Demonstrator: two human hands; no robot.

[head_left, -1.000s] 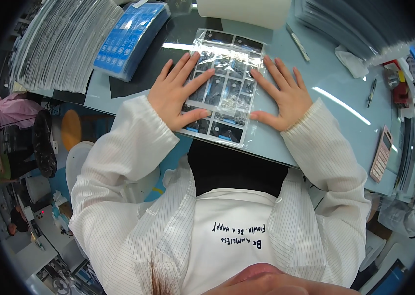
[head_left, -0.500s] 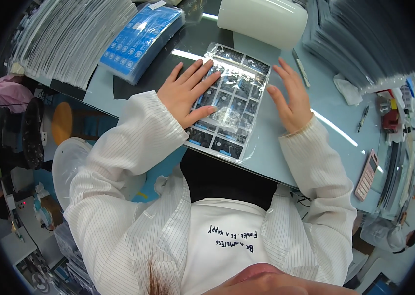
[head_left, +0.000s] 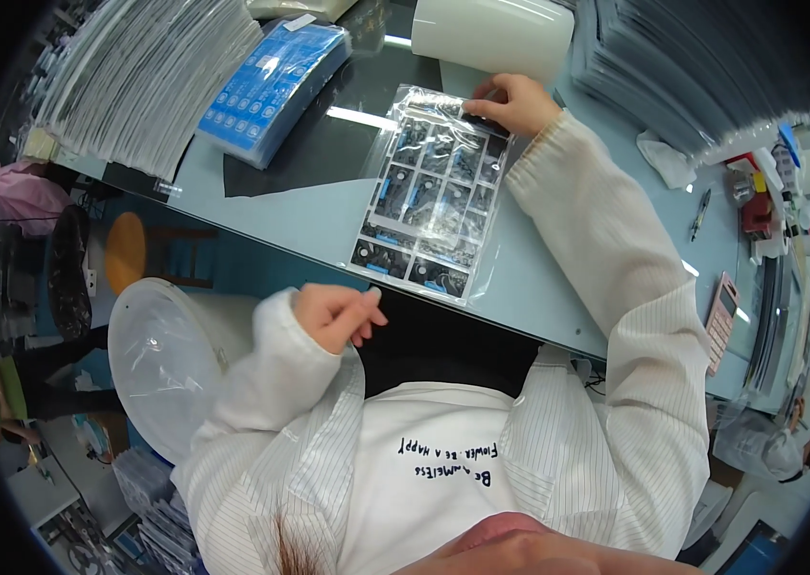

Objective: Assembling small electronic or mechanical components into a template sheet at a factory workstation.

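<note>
A sheet with dark printed panels and white dividers (head_left: 424, 206) lies on the desk in a shiny clear plastic sleeve (head_left: 484, 259). My right hand (head_left: 517, 103) is at the sleeve's far right corner, with its fingers curled and pinching the film there. Off the desk, just in front of its near edge and over my lap, my left hand (head_left: 336, 314) is closed with thumb and fingers together. Anything inside that pinch is too small or hidden to make out.
Stacks of clear sleeves (head_left: 151, 77) and blue printed packs (head_left: 271, 86) stand at the far left. A white roll (head_left: 491, 34) and another tall stack (head_left: 673, 67) are at the back. At right lie a crumpled tissue (head_left: 664, 158), a pen (head_left: 701, 216) and a pink calculator (head_left: 722, 321).
My left hand has left the sleeve, drawn back past the desk edge and closed. My right hand has moved far and left to the sleeve's corner and curled its fingers.
</note>
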